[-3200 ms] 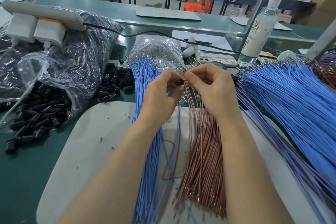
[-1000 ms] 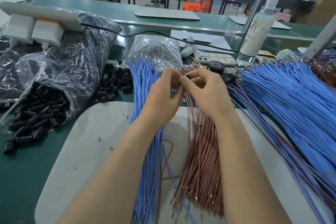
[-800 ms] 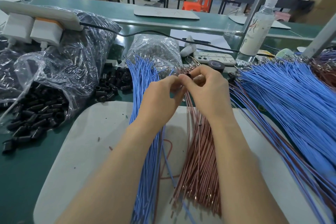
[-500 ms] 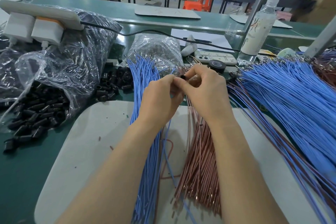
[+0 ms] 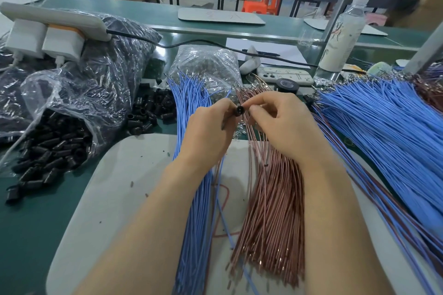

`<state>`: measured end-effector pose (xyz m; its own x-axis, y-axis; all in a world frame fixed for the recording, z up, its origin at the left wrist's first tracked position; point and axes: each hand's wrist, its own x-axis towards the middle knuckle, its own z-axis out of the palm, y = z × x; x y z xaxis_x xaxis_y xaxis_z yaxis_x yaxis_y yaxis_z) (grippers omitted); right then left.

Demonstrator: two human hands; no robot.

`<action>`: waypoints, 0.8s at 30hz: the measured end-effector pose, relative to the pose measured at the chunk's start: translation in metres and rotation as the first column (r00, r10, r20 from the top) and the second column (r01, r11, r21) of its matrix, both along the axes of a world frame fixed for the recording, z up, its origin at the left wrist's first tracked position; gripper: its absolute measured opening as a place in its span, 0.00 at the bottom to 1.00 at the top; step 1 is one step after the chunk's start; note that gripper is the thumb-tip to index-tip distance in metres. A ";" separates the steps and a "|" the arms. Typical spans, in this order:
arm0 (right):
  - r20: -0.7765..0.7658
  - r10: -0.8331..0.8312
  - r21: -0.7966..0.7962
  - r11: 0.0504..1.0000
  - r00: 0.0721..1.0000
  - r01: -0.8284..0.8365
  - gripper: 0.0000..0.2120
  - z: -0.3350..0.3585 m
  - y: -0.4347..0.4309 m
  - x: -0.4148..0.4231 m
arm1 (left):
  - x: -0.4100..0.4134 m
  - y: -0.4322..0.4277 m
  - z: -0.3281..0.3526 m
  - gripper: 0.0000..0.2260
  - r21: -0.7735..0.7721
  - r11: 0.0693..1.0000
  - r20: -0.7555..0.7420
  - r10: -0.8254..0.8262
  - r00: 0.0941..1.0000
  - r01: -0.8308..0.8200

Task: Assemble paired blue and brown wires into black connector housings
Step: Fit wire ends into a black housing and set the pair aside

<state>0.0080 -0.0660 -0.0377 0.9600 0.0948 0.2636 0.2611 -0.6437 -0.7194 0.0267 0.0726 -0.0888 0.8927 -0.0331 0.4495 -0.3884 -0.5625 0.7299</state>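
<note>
Over the brown wires — left hand pinches black housing.

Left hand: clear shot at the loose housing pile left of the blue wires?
Likely yes for the path: the loose housing pile lies uncovered just left of the blue wires. But the left hand is pinching a black housing, so it isn't free.

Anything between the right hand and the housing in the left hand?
Nothing visible. The left hand pinches the black housing, and the right hand has its fingertips right beside it. The brown wires lie below, not between. Whether the right hand holds a wire cannot be seen.
</note>
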 end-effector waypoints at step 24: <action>0.210 -0.093 0.064 0.995 0.973 0.081 0.04 0.004 0.009 -0.005 | -0.001 0.001 0.002 0.03 0.038 0.994 0.044 0.098 0.994 -0.100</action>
<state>0.0027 -0.0574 -0.0339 0.8854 -0.0067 0.4648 0.3563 -0.6323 -0.6879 0.0260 0.0732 -0.0872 0.8728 0.0358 0.4867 -0.3591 -0.6284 0.6901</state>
